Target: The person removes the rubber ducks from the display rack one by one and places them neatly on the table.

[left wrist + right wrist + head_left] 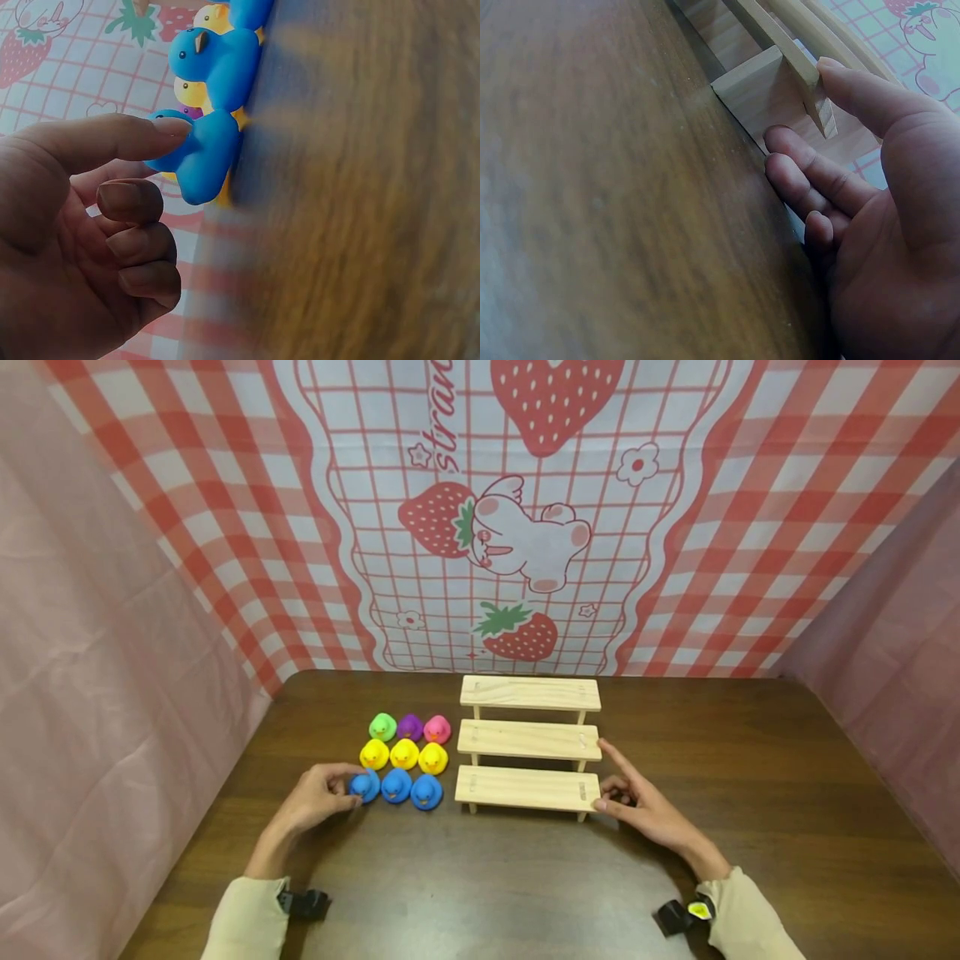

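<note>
At the left of the table, my left hand [318, 795] pinches the leftmost blue rubber duck [364, 787] between thumb and index finger. In the left wrist view the thumb lies across that duck's head, and the other fingers curl away from it. My right hand [651, 810] is at the right end of a three-step wooden display stand [525, 786]. Its thumb touches the lowest step's edge and its outstretched index finger reaches the middle step's end. The right wrist view shows the other fingers loosely bent beside the stand's leg [757, 79].
Two more blue ducks [396, 786] continue the front row. Behind them sit three yellow ducks [404, 753], then a green duck [382, 727], a purple duck [410, 727] and a pink duck [437, 729]. A strawberry-print cloth [645, 552] hangs behind the brown table [465, 885].
</note>
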A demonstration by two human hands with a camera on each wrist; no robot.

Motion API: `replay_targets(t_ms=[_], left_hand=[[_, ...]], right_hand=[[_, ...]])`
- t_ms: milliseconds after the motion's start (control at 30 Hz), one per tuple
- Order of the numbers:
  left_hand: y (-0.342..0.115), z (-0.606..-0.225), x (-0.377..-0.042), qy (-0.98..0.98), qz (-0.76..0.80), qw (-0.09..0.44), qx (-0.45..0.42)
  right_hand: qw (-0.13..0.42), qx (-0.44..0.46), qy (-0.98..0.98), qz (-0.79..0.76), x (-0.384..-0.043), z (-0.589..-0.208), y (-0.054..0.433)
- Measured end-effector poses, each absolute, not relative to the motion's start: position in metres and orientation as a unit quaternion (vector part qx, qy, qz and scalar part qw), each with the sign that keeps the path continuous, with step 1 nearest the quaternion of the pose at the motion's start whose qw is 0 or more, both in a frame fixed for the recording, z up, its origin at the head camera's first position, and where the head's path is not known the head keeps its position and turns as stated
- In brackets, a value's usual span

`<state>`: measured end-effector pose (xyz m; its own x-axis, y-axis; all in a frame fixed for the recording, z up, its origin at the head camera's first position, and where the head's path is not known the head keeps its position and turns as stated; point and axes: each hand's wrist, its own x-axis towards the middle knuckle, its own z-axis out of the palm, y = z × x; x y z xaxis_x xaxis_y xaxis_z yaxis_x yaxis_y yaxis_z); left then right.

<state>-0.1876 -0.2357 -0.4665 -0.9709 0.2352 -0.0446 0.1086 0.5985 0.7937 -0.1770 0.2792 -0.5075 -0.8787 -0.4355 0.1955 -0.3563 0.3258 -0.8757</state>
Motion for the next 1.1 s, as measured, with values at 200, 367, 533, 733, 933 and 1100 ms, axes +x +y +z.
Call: replay_targets(t_ms=[200, 367, 533, 733, 933, 1100], left_hand=[[-0.2363, -0.4673, -0.1879, 0.895, 0.431, 0.074, 0.089], [-0.2368, -0.4670, -0.1882, 0.896, 0.429, 0.076, 0.086], [-0.2365, -0.4664, -0.1885, 0.896, 0.428, 0.079, 0.086], [-0.2369, -0.4652, -0.1874, 0.900, 0.422, 0.080, 0.074], [-0.2343, -0.4629, -0.1861, 0.908, 0.411, 0.049, 0.057], [-0.2280, -0.4586, -0.1852, 0.918, 0.394, -0.011, 0.043]], right_hand=[[0.038, -0.244, 0.811, -0.530, -0.1763, -0.5078, 0.2786], [0.041, -0.236, 0.816, -0.527, -0.1765, -0.5069, 0.2783], [0.044, -0.236, 0.817, -0.525, -0.1768, -0.5068, 0.2790], [0.047, -0.235, 0.815, -0.527, -0.1768, -0.5080, 0.2783], [0.049, -0.233, 0.815, -0.528, -0.1763, -0.5073, 0.2779], [0.047, -0.234, 0.815, -0.528, -0.1763, -0.5086, 0.2784]])
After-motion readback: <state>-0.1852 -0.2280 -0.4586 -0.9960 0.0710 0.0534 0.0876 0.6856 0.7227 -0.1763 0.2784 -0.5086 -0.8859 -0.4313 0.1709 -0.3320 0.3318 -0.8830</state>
